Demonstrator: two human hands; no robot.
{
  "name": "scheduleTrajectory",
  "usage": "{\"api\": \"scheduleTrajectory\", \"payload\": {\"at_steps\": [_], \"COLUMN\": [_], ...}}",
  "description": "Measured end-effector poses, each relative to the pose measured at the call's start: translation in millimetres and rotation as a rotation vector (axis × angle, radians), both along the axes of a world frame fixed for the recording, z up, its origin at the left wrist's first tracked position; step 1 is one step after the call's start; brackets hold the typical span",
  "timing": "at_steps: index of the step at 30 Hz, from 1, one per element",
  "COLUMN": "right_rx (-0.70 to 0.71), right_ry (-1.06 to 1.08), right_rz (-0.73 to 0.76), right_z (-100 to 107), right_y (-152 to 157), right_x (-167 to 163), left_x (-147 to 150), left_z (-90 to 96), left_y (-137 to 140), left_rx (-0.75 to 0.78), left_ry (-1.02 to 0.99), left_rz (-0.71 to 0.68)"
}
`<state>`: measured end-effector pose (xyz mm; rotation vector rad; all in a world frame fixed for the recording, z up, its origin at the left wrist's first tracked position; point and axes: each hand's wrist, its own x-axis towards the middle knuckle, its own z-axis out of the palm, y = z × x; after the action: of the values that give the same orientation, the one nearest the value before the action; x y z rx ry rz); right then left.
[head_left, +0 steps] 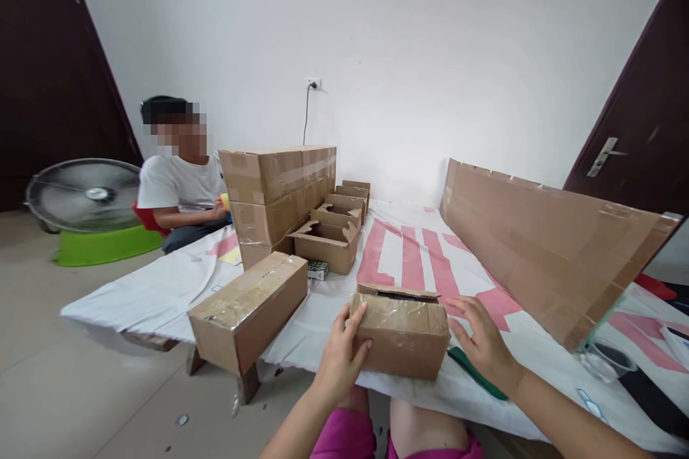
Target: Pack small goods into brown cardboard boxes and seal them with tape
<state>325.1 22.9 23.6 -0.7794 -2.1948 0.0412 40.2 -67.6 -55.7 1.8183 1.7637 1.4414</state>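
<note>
from here i see the cardboard box point(401, 336) at lower centre, slightly open on top; my left hand point(340, 353) touches its left end, though i can't tell whether it's clamped; my right hand point(483, 341), fingers apart, sits by the right end

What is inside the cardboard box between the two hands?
In the cardboard box, only a dark strip shows beside its back flap; whatever lies deeper is covered.

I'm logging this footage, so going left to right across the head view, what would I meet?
Fan, seated person, stacked boxes, wearer's left hand, taped box between the hands, wearer's right hand, door handle.
</note>
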Motion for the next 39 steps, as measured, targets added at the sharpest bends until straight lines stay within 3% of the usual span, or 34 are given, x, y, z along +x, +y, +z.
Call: {"api": "scheduleTrajectory", "payload": {"at_steps": [4,10,16,19,29,39], "right_rx": [0.209,0.535,0.633,0.503,-0.292,-0.754], "right_ry": [-0.209,-0.33,-0.272,-0.22,0.209,0.502], "right_rz": [0.144,0.162,0.229,0.245,0.227,0.116], "right_z": [-10,-31,-29,-27,-18,-13], "right_y": [-19,-10,-8,-12,-16,1], "right_x": [-18,-38,-53,-59,-65,-70], "left_x": [-2,-6,-5,-5,-2,-3], "left_z": [4.0,8.5,6.8,4.7,1.8,-0.4], "left_y": [6,11,9,8,4,3], "left_rx": [0.013,0.017,-0.005,-0.011,0.003,0.001], "left_ry": [0.039,0.075,0.058,0.062,0.087,0.088], "left_rz": [0.025,-0.018,-0.043,-0.04,-0.032,-0.036]}}
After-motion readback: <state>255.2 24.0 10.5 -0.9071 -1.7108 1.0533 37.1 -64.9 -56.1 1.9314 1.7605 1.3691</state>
